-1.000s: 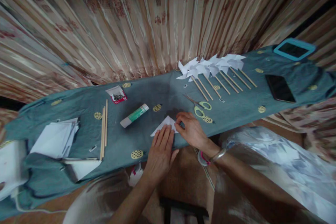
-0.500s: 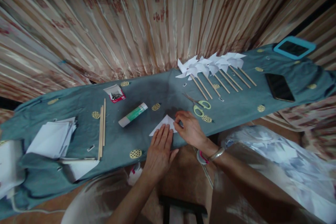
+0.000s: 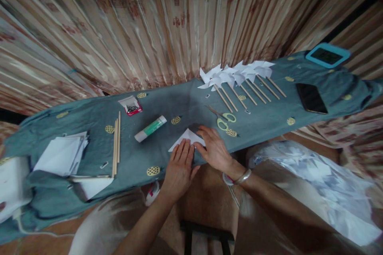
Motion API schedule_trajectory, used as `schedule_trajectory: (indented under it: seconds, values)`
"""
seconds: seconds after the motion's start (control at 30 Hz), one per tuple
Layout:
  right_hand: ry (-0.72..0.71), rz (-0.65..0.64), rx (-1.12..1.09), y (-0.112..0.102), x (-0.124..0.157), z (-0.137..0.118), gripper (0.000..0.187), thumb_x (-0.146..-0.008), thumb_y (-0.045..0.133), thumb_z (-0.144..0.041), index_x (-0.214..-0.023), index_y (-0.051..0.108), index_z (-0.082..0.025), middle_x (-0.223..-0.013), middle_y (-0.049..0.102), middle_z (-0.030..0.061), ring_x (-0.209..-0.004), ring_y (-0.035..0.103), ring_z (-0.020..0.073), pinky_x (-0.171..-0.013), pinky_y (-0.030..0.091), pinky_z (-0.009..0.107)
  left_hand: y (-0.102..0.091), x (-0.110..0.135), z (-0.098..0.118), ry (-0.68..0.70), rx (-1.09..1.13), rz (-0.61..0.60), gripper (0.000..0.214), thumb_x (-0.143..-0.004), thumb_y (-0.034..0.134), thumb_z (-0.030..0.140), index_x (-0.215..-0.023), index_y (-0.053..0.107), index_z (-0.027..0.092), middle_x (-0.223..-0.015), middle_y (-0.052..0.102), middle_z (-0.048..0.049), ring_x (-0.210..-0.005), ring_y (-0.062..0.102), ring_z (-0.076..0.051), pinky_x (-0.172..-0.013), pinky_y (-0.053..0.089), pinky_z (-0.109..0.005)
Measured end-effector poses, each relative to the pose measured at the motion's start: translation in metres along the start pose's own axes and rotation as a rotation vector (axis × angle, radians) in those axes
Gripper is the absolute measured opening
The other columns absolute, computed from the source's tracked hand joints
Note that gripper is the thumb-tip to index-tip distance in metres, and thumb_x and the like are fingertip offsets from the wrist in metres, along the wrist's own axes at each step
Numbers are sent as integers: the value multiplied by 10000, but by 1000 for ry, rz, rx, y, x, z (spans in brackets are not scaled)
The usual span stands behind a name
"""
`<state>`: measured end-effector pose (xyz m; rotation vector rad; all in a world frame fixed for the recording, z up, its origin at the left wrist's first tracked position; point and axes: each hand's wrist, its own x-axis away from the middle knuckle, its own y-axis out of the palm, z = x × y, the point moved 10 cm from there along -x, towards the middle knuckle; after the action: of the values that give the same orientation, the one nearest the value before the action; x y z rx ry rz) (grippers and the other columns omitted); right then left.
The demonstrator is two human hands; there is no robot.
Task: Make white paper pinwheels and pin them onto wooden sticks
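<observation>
A white folded paper triangle (image 3: 188, 137) lies on the blue-grey cloth (image 3: 185, 105) near the table's front edge. My left hand (image 3: 179, 165) lies flat on the paper's near part, fingers stretched out. My right hand (image 3: 214, 149) rests on the paper's right side, fingers pressing along its edge; a metal bangle is on that wrist. Green-handled scissors (image 3: 223, 118) lie just beyond my right hand. A glue stick (image 3: 150, 128) lies to the left of the paper.
Several white paper pinwheels on wooden sticks (image 3: 236, 79) lie in a row at the back right. A black phone (image 3: 311, 98) and a blue-framed tablet (image 3: 327, 55) lie far right. Wooden sticks (image 3: 116, 143), a paper stack (image 3: 61, 154) and a pin packet (image 3: 131, 106) lie left.
My right hand has slid down the paper's right edge toward me and flattened. My left hand stays pressed on the paper. The view has shifted slightly.
</observation>
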<state>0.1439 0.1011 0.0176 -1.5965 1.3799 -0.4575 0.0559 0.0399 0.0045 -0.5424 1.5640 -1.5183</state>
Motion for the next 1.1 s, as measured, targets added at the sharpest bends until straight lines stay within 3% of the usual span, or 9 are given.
schedule_trajectory:
  seconds: [0.13, 0.27, 0.47, 0.77, 0.93, 1.0, 1.1]
  values:
    - [49, -5, -3, 3, 6, 4, 383, -938, 508, -294, -1259, 568, -95, -1381, 546, 207, -1243, 507, 332, -1036, 436, 508, 1, 1, 0, 12, -20, -7, 581, -917, 557, 303, -1408, 415, 27, -1476, 454, -253, -1409, 388, -350, -1121, 392, -512]
    - [109, -11, -2, -1, 11, 15, 433, -928, 515, -264, -1313, 541, -67, -1430, 502, 219, -1304, 463, 345, -1071, 407, 516, -5, 13, -14, -8, -24, -6, 597, -904, 572, 269, -1422, 394, 31, -1479, 450, -252, -1412, 385, -343, -1116, 400, -503]
    - [126, 0, -66, -6, 21, 30, 406, -920, 486, -217, -1298, 557, -88, -1438, 488, 218, -1352, 441, 322, -1127, 364, 515, -23, 40, -43, -49, -65, 41, 583, -926, 539, 268, -1444, 362, 68, -1433, 504, -249, -1366, 454, -343, -1060, 457, -506]
    - [101, 67, -195, -18, 23, 42, 385, -956, 357, -195, -1275, 569, -149, -1387, 549, 189, -1325, 499, 263, -1125, 379, 521, -37, 64, -56, -129, 47, 145, 556, -943, 527, 300, -1451, 370, 135, -1428, 509, -232, -1358, 461, -355, -1035, 473, -557]
    - [118, 35, -253, -13, 9, 32, 319, -906, 571, -345, -1170, 629, -175, -1379, 563, 178, -1312, 513, 279, -1099, 394, 498, -47, 44, -62, -251, 178, 245, 570, -945, 527, 297, -1473, 343, 191, -1456, 482, -194, -1389, 422, -319, -1086, 421, -548]
    - [115, -18, -268, -6, 5, 25, 250, -838, 668, -312, -1047, 666, -175, -1406, 540, 177, -1325, 500, 289, -1092, 394, 495, -46, 26, -59, -254, 213, 271, 608, -924, 560, 288, -1476, 329, 178, -1442, 491, -194, -1366, 444, -313, -1087, 419, -527]
    - [97, -59, -294, -2, 3, 14, 109, -821, 661, -210, -918, 672, -161, -1379, 565, 178, -1299, 528, 274, -1077, 411, 465, -40, -2, -52, -245, 255, 256, 579, -913, 554, 234, -1455, 356, 185, -1376, 558, -167, -1270, 526, -294, -1037, 449, -496]
